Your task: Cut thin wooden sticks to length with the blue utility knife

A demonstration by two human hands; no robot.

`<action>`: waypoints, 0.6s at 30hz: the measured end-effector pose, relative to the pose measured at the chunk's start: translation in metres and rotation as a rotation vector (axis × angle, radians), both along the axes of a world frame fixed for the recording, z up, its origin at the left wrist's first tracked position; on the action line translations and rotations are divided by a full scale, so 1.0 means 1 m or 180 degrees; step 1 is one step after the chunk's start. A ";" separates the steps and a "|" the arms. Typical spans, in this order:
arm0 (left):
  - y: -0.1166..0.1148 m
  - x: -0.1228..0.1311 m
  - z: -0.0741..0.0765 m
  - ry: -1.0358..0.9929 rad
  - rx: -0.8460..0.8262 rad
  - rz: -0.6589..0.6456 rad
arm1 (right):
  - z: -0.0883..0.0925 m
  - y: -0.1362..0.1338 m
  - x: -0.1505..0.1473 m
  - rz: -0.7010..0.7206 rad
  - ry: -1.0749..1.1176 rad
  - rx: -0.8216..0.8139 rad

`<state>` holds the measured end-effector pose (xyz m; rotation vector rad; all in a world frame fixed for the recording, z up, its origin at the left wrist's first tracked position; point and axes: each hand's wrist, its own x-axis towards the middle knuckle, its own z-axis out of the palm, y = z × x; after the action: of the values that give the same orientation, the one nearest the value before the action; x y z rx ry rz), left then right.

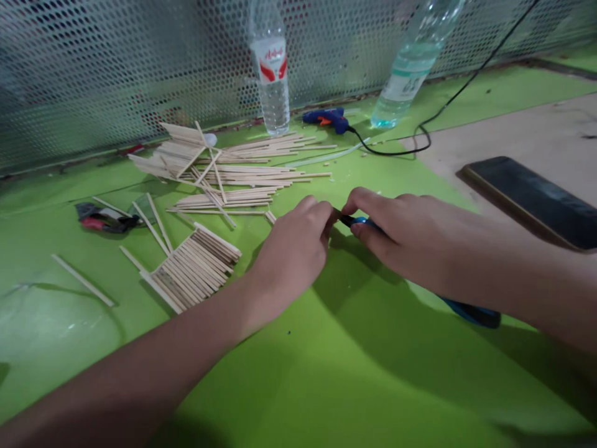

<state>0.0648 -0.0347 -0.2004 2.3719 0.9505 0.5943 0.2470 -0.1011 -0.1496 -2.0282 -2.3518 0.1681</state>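
Note:
My right hand (396, 227) is closed round a blue and black hand tool (473, 313); its dark tip points left and its rounded handle end shows below my wrist. My left hand (298, 242) is closed just left of that tip, its fingertips pressed together, and what they hold is hidden. Left of my left hand lies a small panel of wooden sticks (191, 267) joined to crosspieces. Behind it, loose sticks (233, 198) lie in bundles beside a stick frame structure (181, 152).
A clear bottle (274, 87) and a greenish bottle (403, 81) stand by the perforated metal screen (121, 74). Between them lies a blue glue gun (329, 118) with a black cable. A phone (536, 199) is at right; a red-black tool (107, 218) lies left.

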 end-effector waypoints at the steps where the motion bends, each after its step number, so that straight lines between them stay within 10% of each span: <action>1: 0.000 0.000 0.000 -0.0004 -0.0019 0.0016 | 0.000 0.001 -0.002 -0.0039 -0.0027 0.0014; 18: -0.002 0.002 0.000 0.0128 -0.0153 0.0092 | 0.009 -0.004 0.001 0.0042 0.0009 -0.0252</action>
<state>0.0663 -0.0364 -0.2005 2.3393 1.0069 0.5307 0.2483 -0.1051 -0.1408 -2.0448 -2.3945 0.2684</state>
